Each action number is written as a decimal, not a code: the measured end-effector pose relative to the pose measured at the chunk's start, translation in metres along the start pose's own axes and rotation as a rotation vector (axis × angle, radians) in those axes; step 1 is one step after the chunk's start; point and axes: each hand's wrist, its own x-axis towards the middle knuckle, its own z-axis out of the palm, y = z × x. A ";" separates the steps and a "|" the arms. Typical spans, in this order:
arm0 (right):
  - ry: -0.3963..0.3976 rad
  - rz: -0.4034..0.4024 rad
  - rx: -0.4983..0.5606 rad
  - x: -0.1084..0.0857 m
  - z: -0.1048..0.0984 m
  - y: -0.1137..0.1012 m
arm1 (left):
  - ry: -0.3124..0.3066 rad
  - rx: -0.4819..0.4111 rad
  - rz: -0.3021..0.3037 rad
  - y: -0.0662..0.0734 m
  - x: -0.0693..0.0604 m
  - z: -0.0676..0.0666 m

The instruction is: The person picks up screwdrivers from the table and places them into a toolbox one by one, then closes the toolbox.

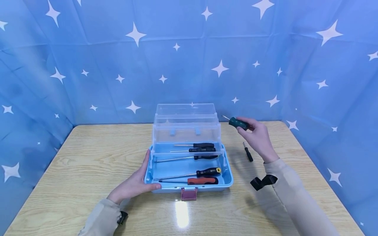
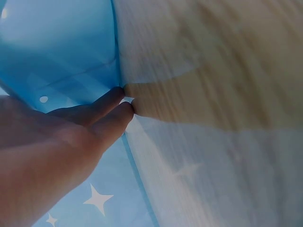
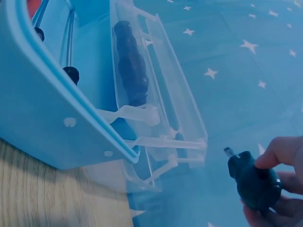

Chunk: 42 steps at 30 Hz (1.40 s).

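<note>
1. The right grip [image 1: 256, 136] is clamping thumb and fingers on the handle of a green screwdriver [image 1: 238, 123], whose short blade is pointing left, away from the palm, towards the starred backdrop [image 1: 220, 85].
2. The left grip [image 1: 134, 182] is spreading its thumb and fingers apart, touching the near left corner and left side of a blue box [image 1: 177, 166]; it is holding no tool.
3. To the left of the right grip, the box is standing open with its clear trays [image 1: 186, 116] folding out at the back; the green screwdriver is hanging outside it, clear of the tabletop [image 1: 97, 154].
4. Right of the left grip, five tools are lying in the box: an orange-handled screwdriver [image 1: 203, 181] and a yellow-ended screwdriver [image 1: 208, 172] at the front, with three black screwdrivers [image 1: 205, 157] farther back. Which of those three are resting in a tray, I cannot tell.
5. Nearer the person than the right grip, a small screwdriver [image 1: 249, 154] is lying loose on the tabletop.
6. By my reading, the sorting is sitting partway: five tools are lying inside, two are remaining outside, and the trays are standing unfolded.
</note>
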 end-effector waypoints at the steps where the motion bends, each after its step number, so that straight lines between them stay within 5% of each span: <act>1: -0.002 -0.003 0.004 0.000 0.000 -0.001 | 0.000 0.000 0.000 0.000 0.000 0.000; 26: -0.131 0.011 0.115 0.016 0.013 -0.012 | 0.006 0.010 -0.007 -0.001 0.000 0.000; 42: -0.268 -0.058 0.045 0.036 0.020 -0.022 | 0.009 0.032 -0.022 0.000 0.000 0.000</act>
